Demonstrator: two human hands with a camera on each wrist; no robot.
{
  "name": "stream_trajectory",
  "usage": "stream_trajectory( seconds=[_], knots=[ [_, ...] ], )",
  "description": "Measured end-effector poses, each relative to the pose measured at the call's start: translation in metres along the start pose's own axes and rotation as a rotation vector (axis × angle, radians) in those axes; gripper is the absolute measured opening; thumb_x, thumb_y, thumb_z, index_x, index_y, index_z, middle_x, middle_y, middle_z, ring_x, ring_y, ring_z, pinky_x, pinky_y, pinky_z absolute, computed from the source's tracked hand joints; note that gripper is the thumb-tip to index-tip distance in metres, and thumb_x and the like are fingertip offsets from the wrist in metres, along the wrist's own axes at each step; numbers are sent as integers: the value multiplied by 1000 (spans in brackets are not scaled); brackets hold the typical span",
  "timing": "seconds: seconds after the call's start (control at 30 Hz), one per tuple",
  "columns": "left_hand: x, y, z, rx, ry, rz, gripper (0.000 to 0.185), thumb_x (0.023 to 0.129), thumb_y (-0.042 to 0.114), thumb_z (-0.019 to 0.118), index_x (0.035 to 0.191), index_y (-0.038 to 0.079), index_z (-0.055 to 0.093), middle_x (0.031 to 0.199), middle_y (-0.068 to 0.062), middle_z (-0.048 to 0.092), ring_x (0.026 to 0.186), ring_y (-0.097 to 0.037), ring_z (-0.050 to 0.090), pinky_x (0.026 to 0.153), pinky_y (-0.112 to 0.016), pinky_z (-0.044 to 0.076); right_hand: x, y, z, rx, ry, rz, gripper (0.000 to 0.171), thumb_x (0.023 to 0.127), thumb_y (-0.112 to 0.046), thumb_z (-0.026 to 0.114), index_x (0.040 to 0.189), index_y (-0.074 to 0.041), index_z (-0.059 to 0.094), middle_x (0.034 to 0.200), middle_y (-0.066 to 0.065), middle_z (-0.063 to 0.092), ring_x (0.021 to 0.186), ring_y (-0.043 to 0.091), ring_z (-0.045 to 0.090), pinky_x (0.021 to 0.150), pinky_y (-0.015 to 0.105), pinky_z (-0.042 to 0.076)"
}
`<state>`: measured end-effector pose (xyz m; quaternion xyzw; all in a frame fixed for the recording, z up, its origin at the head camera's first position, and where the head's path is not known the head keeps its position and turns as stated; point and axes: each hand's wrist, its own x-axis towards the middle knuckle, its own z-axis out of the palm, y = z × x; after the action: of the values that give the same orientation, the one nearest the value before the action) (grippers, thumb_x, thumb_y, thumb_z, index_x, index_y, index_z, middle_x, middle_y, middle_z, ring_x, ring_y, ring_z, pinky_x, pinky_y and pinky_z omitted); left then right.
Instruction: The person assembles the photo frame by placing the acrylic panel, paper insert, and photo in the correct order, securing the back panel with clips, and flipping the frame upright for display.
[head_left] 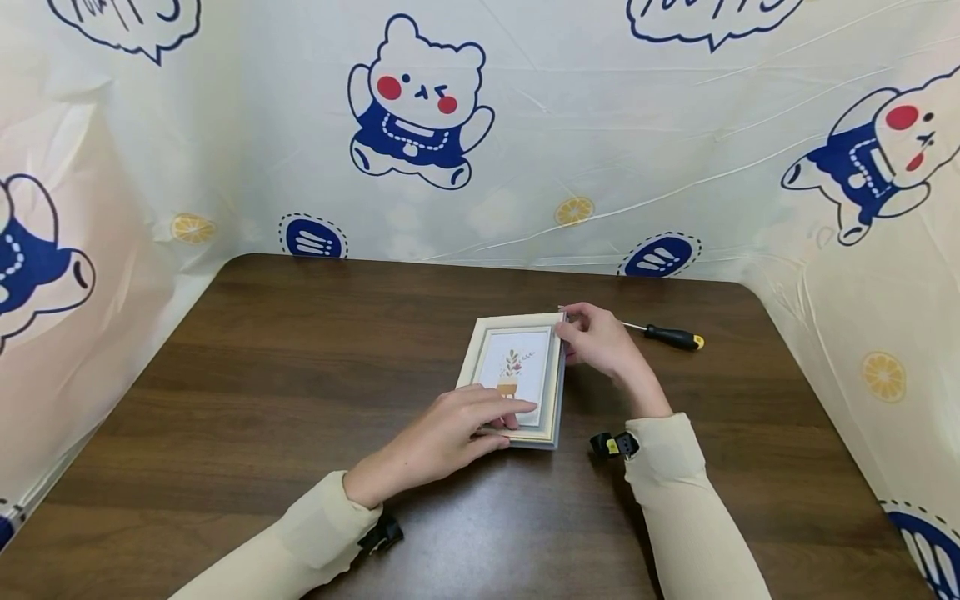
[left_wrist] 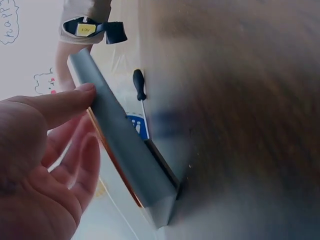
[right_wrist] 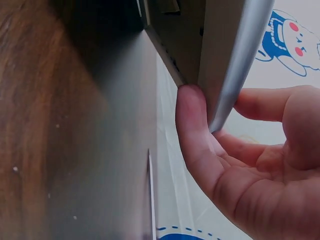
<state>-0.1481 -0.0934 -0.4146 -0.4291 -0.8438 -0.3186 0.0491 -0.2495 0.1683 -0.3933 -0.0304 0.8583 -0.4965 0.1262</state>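
Lying between both hands, the picture frame [head_left: 517, 375] is gripped by right hand [head_left: 600, 342] and left hand [head_left: 442, 437].

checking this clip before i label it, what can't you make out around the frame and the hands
- Back of the frame: head view shows only its front.
- Screwdriver tip: head view, behind the right hand.
- Left hand fingertips: left wrist view shows them at the frame's edge; the grip is unclear.
- Table: blurred in both wrist views.

Even, soft, bright light; head view sharp with curved edges, both wrist views blurred close up.
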Motion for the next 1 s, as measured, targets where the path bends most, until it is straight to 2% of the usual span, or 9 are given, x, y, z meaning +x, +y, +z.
stream_trajectory(
  seconds=[0.13,0.17,0.3,0.43,0.57,0.67,0.87,1.0],
  knots=[
    [-1,-2,-1,64,8,-91,57,89,22,89,142,16,68,113,3,73,108,-15,66,98,-40,56,2,5,1,-7,-17,17,53,109,-22,57,154,4,45,118,23,63,91,26,74,84,42,66],
    [-1,-3,-2,77,8,-123,61,88,24,90,143,17,67,116,2,72,111,-18,66,103,-44,54,3,6,1,-4,-18,22,53,109,-21,57,154,4,45,119,23,63,91,26,74,84,41,66],
    [-2,-5,-3,109,-3,-273,78,82,33,94,151,18,61,129,-3,68,119,-24,61,109,-52,49,5,10,3,7,-23,28,53,109,-20,57,155,4,45,122,25,63,92,27,74,81,39,66],
    [-3,-7,-4,86,-17,-412,94,77,38,97,158,17,52,143,-8,61,128,-31,54,110,-52,47,6,11,4,7,-25,42,52,109,-20,55,155,2,45,125,24,64,93,27,74,82,40,66],
    [-4,-9,-5,38,-24,-530,106,75,42,98,162,16,44,161,-17,44,144,-40,40,115,-56,45,7,15,5,5,-23,47,52,110,-20,54,156,1,44,123,24,63,94,28,73,84,41,66],
    [-5,-12,-5,-1,-27,-605,113,75,44,98,166,17,37,164,-21,37,146,-42,36,114,-59,45,8,17,6,-2,-18,49,53,110,-21,54,157,3,42,121,24,63,96,29,73,85,41,66],
    [-7,-20,-6,-58,-37,-658,119,75,39,97,168,8,28,149,-21,53,137,-39,49,113,-54,46,11,20,8,-19,-15,75,56,110,-21,55,156,5,38,131,27,63,103,32,73,92,43,64],
    [-6,-23,-6,-76,-52,-682,119,76,37,97,167,3,28,145,-20,55,130,-35,55,110,-50,49,12,21,11,-37,-14,67,59,108,-17,58,158,4,38,138,26,61,109,33,71,95,43,63]
  ],
)
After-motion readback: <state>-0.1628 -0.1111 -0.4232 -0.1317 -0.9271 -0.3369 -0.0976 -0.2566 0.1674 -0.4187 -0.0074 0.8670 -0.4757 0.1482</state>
